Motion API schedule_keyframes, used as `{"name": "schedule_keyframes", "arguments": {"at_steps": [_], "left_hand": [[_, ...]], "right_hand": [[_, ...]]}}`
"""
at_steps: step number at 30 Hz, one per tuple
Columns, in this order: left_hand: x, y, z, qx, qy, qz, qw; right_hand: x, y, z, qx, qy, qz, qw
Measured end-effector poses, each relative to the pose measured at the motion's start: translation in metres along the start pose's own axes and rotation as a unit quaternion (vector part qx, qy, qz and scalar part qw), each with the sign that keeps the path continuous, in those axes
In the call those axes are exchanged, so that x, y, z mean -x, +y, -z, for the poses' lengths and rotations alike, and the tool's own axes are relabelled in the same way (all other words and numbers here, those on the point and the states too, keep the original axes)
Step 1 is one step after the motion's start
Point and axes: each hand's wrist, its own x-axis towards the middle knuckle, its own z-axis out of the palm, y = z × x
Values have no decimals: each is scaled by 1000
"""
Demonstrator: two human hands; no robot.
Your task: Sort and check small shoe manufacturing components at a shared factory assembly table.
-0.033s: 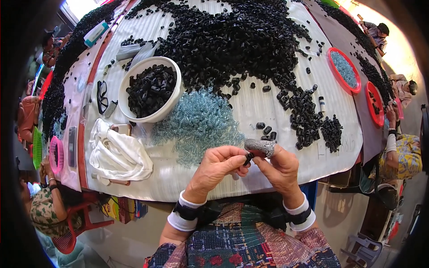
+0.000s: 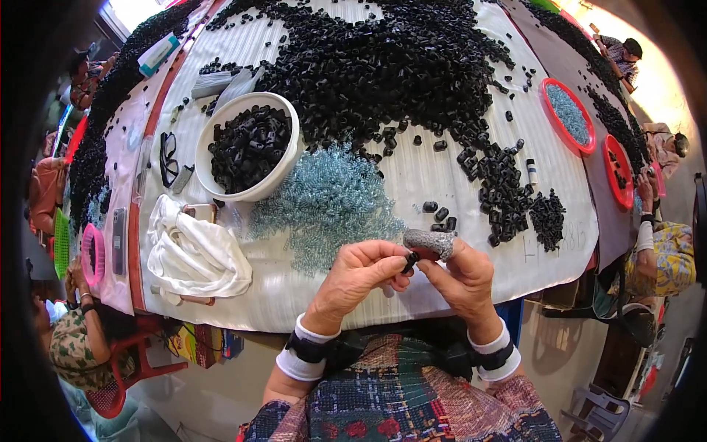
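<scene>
My left hand (image 2: 359, 277) and my right hand (image 2: 462, 278) meet over the table's near edge. Both pinch one small black plastic piece (image 2: 409, 260) between their fingertips. A grey cover (image 2: 429, 242) is on my right index finger. Just beyond my hands lies a heap of clear bluish springs (image 2: 324, 200). A few loose black pieces (image 2: 440, 214) lie beside it. Both wrists wear white and black bands.
A white bowl (image 2: 289, 156) full of black pieces stands at the left. Behind it spreads a large pile of black pieces (image 2: 383, 66). A white cloth (image 2: 195, 256), glasses (image 2: 168, 156) and a pink basket (image 2: 91, 254) are on the left; red trays (image 2: 546, 88) on the right. Other people sit around the table.
</scene>
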Motion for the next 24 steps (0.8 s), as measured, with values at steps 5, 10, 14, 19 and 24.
{"name": "schedule_keyframes", "arguments": {"at_steps": [5, 10, 14, 19, 24], "left_hand": [[0, 1, 1, -14, 1, 21, 1000], [-1, 3, 4, -39, -13, 28, 999], [0, 8, 3, -61, -18, 44, 997], [-1, 8, 0, -51, -10, 41, 998], [-2, 0, 1, -16, 12, 19, 1000]], "right_hand": [[-2, -1, 1, 60, 13, 51, 997], [-5, -3, 7, 121, -30, 61, 990], [-9, -2, 10, 85, -60, 50, 993], [-11, -3, 3, 107, -56, 102, 987], [-2, 2, -15, -6, 71, -9, 997]]}}
